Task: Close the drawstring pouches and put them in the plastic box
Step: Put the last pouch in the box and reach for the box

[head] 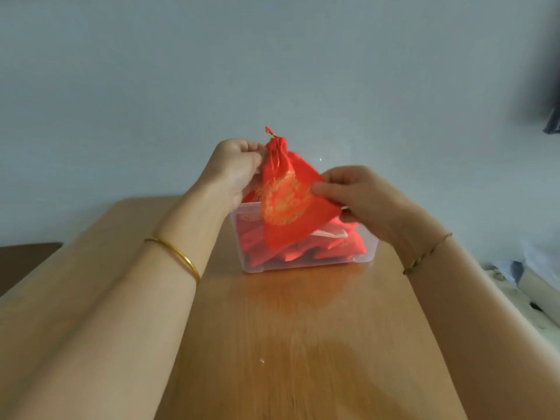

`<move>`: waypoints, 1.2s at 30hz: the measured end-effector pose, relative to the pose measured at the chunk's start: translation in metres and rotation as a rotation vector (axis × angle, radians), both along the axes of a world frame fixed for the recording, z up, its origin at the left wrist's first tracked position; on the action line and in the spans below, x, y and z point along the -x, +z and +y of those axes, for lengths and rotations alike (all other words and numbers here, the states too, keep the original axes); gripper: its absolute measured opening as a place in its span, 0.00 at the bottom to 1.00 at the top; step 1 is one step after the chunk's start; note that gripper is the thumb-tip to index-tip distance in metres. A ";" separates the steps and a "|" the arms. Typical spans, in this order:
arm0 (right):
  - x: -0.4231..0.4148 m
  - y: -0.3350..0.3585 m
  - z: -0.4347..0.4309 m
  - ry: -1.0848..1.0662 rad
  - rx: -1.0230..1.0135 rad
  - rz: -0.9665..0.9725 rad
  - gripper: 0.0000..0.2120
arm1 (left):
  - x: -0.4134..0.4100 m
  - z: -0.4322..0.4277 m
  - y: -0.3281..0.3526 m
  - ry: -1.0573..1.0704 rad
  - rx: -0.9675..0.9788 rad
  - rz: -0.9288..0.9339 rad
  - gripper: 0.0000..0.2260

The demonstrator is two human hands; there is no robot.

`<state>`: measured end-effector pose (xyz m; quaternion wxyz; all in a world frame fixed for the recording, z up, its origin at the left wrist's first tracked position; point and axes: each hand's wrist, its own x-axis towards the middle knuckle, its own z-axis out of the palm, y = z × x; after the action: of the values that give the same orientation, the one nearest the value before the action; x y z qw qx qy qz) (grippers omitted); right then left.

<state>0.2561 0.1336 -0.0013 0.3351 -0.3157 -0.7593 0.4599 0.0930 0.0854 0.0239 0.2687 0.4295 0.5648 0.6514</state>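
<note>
Both hands up, both gripping. Left hand (236, 168) pinches the red drawstring pouch (288, 201) at its gathered neck, from the pouch's 10 o'clock. Right hand (357, 195) pinches the side edge at 3 o'clock. The neck is cinched and the cord end sticks up at 12. The gold-print face is toward the camera. The pouch hangs tilted over the clear plastic box (303, 266), bottom corner at 6 dipping into the opening; can't tell if it touches the red pouches (306, 248) piled inside. The box sits on the wooden desk (303, 344). Gold bangle (178, 256) on left wrist, thin bracelet (424, 253) on right. Grey wall (272, 56) behind.
</note>
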 end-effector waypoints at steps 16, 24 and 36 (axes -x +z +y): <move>0.034 0.040 0.113 -0.275 -0.241 -0.580 0.10 | 0.096 0.122 0.001 0.280 0.346 1.119 0.23; 0.014 0.045 0.132 -0.417 -0.311 -0.386 0.12 | 0.104 0.156 0.001 0.128 0.419 1.115 0.15; -0.006 0.043 0.094 -0.855 -0.414 0.226 0.16 | 0.070 0.076 0.032 0.271 -0.053 0.998 0.12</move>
<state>0.2618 0.2279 0.0415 0.6302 -0.4741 -0.5958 0.1518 0.0227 0.1615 0.0556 -0.1310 0.6176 0.6581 0.4103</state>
